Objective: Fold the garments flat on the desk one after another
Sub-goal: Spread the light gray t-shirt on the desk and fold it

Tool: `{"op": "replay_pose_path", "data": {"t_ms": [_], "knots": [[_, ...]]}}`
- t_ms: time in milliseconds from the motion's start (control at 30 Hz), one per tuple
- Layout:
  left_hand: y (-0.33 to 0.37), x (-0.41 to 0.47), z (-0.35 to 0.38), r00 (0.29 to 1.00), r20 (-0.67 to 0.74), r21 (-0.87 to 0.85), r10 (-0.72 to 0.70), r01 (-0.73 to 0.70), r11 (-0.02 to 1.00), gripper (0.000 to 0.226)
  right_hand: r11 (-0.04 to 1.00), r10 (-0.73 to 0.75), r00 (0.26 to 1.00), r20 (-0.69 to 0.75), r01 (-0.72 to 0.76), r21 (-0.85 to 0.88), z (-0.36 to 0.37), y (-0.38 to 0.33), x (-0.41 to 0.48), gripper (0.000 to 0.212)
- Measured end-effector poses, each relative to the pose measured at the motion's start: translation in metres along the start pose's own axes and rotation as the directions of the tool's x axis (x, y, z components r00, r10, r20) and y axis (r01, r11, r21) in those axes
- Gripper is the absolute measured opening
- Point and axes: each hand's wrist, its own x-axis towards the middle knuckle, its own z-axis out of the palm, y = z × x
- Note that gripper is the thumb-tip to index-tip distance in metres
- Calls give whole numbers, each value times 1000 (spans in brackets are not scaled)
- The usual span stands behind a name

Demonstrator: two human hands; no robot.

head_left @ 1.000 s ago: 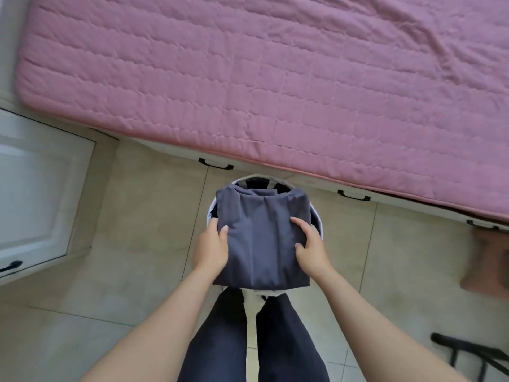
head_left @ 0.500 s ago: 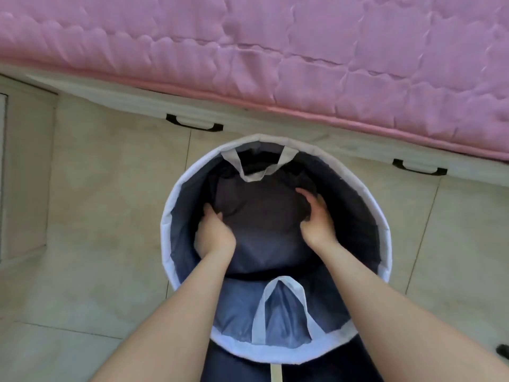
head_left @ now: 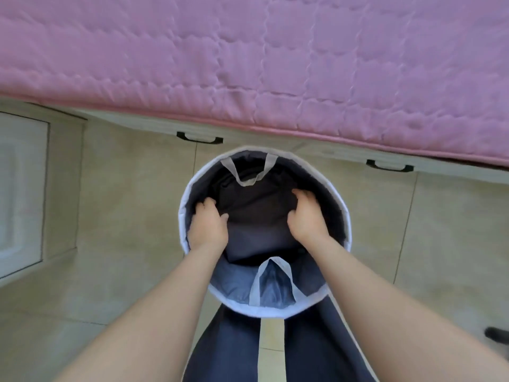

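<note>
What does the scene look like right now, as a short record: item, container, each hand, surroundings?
item: dark folded garment, lying inside the basket
container: round basket, white rim, standing on the tiled floor
left hand: inside basket, at the garment's left edge
right hand: inside basket, at its right edge
grip: unclear for both hands
surroundings: bed with pink quilt just beyond the basket

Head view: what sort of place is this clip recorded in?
Most likely a bedroom: a pink quilted bed cover, drawer handles along the base below it, and a round fabric laundry basket on the tiled floor, where the left hand and right hand hold a dark folded garment.
</note>
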Motion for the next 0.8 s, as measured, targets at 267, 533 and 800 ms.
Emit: {"op": "replay_pose_path", "data": {"t_ms": [267, 533, 800], "knots": [[88, -117, -177, 944, -1, 101, 330, -328, 939, 24, 921, -387, 903, -185, 388, -32, -156, -108, -141, 37], [238, -264, -438, 647, -328, 173, 689, -675, 717, 27, 866, -448, 594, -668, 473, -160, -400, -236, -303, 30], [349, -466, -558, 215, -392, 203, 895, -928, 312, 16, 916, -273, 346, -897, 380, -132, -558, -211, -513, 25]]}}
